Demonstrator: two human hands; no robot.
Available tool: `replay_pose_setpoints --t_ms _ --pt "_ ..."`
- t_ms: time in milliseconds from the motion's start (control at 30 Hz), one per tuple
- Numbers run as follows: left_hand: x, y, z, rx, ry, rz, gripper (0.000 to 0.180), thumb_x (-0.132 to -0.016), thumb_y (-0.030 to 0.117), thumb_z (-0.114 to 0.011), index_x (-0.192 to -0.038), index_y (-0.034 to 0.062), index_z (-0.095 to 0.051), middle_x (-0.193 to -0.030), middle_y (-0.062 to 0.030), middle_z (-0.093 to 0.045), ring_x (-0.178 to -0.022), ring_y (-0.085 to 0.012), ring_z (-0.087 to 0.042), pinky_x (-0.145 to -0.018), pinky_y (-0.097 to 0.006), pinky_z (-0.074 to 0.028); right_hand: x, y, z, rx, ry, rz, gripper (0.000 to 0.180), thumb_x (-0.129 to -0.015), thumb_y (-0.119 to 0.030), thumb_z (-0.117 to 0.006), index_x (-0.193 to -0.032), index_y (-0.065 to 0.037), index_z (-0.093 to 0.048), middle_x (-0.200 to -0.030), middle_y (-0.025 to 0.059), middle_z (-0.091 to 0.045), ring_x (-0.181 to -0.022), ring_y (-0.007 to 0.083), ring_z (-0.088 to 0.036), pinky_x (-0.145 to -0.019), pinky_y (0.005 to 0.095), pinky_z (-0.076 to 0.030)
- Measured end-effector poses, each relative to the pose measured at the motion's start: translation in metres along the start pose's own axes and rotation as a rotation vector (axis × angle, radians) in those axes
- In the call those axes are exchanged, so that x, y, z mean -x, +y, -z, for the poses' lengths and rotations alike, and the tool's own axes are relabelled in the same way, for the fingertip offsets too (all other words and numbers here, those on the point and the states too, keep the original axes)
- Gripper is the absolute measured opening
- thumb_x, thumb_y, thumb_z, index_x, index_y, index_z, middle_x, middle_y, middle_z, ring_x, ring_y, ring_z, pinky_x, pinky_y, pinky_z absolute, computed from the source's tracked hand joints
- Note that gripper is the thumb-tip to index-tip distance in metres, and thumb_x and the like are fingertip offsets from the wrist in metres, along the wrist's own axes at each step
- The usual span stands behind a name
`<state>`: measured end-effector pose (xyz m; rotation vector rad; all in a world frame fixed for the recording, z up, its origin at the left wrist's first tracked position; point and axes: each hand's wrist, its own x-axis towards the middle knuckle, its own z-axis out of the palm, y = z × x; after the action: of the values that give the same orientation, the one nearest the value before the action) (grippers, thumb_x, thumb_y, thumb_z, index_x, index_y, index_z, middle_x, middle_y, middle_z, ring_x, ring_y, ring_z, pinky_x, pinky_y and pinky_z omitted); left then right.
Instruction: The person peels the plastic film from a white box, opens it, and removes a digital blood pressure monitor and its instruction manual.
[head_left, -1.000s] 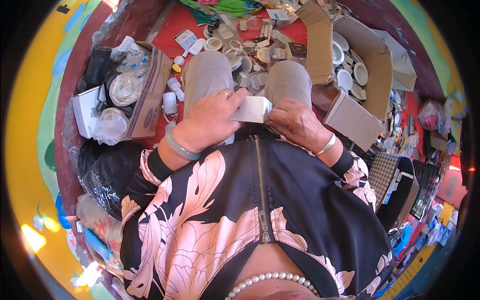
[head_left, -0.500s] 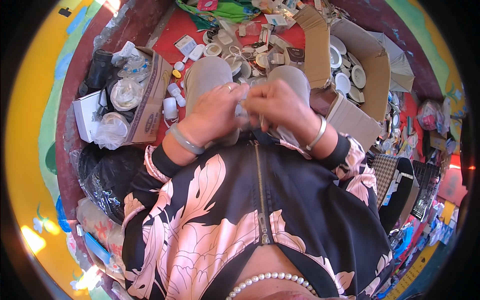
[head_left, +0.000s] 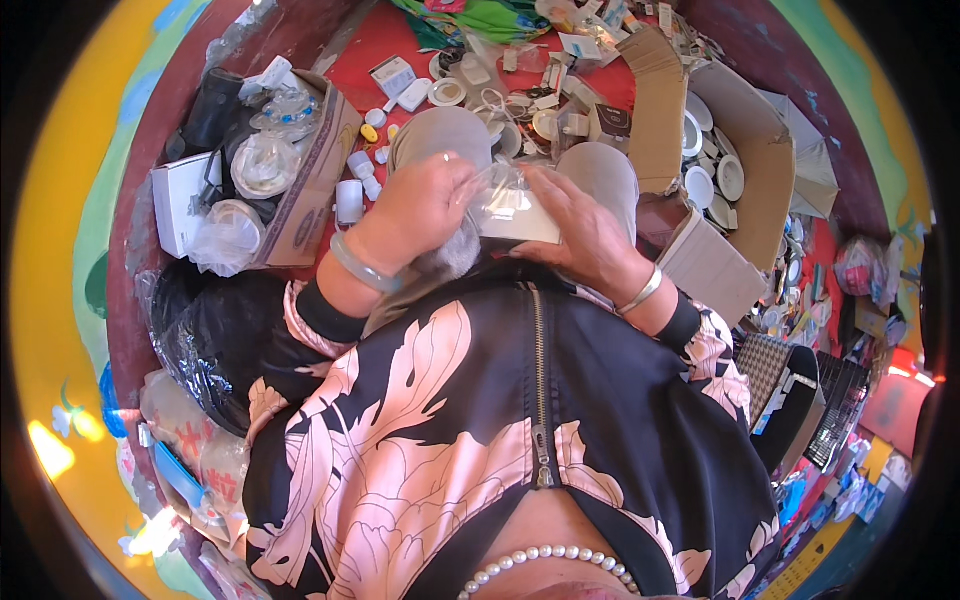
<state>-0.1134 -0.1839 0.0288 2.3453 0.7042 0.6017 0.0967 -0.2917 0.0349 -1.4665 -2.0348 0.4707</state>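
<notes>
white box [head_left: 522,225] lies between the hands at the lap; glare on clear film [head_left: 492,192] at its far left corner washes out part of its top. right hand [head_left: 592,228]: thumb at near edge of white box, fingers stretched along its right end, part-open and gripping it. left hand [head_left: 425,205]: fingers curled, just left of white box, tips blurred against the film; cannot tell whether they pinch it. knees [head_left: 440,140], beyond white box, hide part of the small clutter [head_left: 510,100] behind. well left of white box, left carton [head_left: 318,190]: plastic-wrapped contents, hard to identify. right of it, right carton [head_left: 762,150]: discs [head_left: 730,178] overlap, lower ones covered. far beyond it, green cloth [head_left: 485,20], cut off by the view's upper edge.
</notes>
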Motion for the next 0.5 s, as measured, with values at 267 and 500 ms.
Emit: replay_pose_setpoints --t_ms 267,500 --pt "-0.055 -0.105 0.027 -0.235 0.001 0.106 0.022 -0.083 0.024 -0.060 -0.083 0.0031 -0.063 -0.079 -0.0209 -0.061 -0.078 -0.0386 -0.060 -0.066 -0.045 -0.047 0.013 -0.002 0.013 -0.045 -0.107 -0.048 0.072 -0.075 -0.024 -0.076 -0.137 -0.005 -0.045 -0.122 0.0188 -0.056 -0.105 0.0363 -0.056 -0.091 0.0394 -0.046" --pt "-0.021 -0.115 0.060 -0.457 0.012 0.253 0.038 -0.079 0.027 -0.070 -0.109 0.0041 -0.063 -0.102 -0.0177 -0.064 -0.092 -0.0365 -0.062 -0.078 -0.041 -0.049 0.021 0.001 0.017 -0.092 -0.005 -0.082 0.066 -0.071 -0.018 -0.079 -0.129 -0.005 -0.052 -0.117 0.0163 -0.057 -0.106 0.0353 -0.056 -0.091 0.0402 -0.046"
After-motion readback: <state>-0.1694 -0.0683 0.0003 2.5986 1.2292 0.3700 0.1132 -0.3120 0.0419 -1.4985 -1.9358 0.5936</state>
